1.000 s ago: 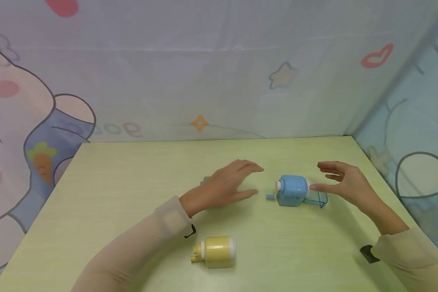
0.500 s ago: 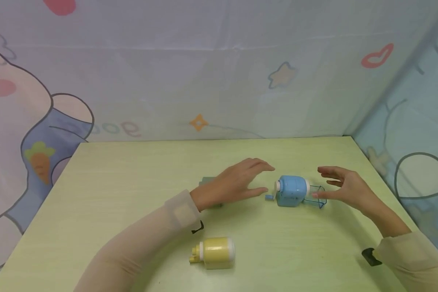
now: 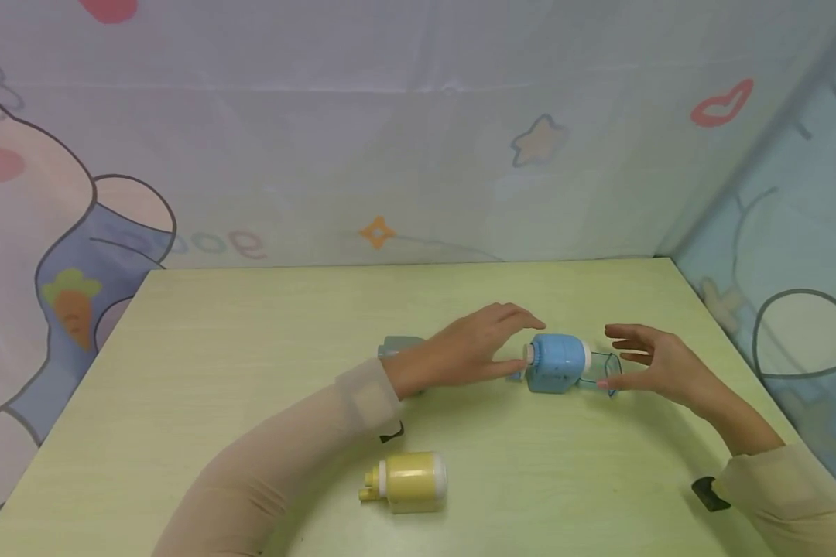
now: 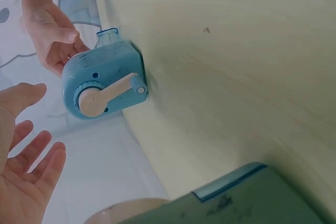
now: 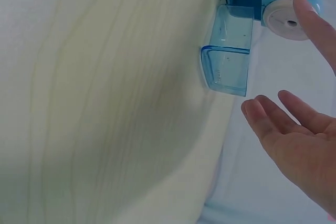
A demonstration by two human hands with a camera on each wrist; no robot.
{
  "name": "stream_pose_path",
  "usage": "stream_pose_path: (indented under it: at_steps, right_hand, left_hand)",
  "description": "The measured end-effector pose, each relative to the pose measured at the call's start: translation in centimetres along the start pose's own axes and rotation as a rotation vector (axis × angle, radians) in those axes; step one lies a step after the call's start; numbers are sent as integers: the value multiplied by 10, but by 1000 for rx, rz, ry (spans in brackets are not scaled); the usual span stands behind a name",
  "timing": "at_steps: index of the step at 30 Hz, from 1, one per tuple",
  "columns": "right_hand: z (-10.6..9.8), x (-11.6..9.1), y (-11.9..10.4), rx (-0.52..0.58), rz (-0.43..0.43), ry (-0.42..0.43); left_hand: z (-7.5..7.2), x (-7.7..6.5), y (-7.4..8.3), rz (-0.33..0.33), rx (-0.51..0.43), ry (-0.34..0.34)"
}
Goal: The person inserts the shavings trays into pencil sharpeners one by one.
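Observation:
A blue hand-crank pencil sharpener (image 3: 556,363) stands on the table between my two hands. Its clear shavings drawer (image 5: 228,66) is pulled partly out on the right side, while the white crank (image 4: 113,90) faces left. My left hand (image 3: 474,348), fingers spread and thumb apart, is just left of the crank; a gap shows in the left wrist view. To the right, my right hand (image 3: 662,363) hovers by the drawer with loosely bent fingers, holding nothing. In the head view its thumb overlaps the drawer; whether they touch, I cannot tell.
A grey-green sharpener (image 3: 399,345) lies partly hidden behind my left forearm. Nearer the front is a yellow sharpener (image 3: 414,481), its crank pointing left. A patterned cloth (image 3: 418,155) hangs behind the table (image 3: 251,325) and along its right side.
My left hand has moved right, closer to the blue sharpener's crank, uncovering more of the grey-green one. My right hand has shifted slightly down, from the sharpener's white end to beside the drawer.

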State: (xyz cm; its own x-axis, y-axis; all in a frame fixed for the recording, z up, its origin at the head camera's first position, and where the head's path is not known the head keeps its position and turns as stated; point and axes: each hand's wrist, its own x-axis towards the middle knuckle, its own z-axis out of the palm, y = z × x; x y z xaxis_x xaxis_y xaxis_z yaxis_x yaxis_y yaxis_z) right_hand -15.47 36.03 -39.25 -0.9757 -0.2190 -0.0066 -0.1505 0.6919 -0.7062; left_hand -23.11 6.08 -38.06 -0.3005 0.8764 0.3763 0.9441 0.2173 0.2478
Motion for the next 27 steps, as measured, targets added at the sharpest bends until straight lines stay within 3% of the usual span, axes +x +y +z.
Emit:
stream_pose_path:
  at_steps: [5,13,21,27]
  right_hand:
    - [0,-3,0,4,27,-35]
    - [0,-3,8,-25,31,-44]
    - [2,0,16,-39,25,-62]
    - [3,1,19,-51,24,-70]
  left_hand:
    - [7,5,0,19,-8,-39]
    - [14,9,3,54,87,-92]
    - [25,12,0,87,98,-81]
    - [28,13,0,76,97,-71]
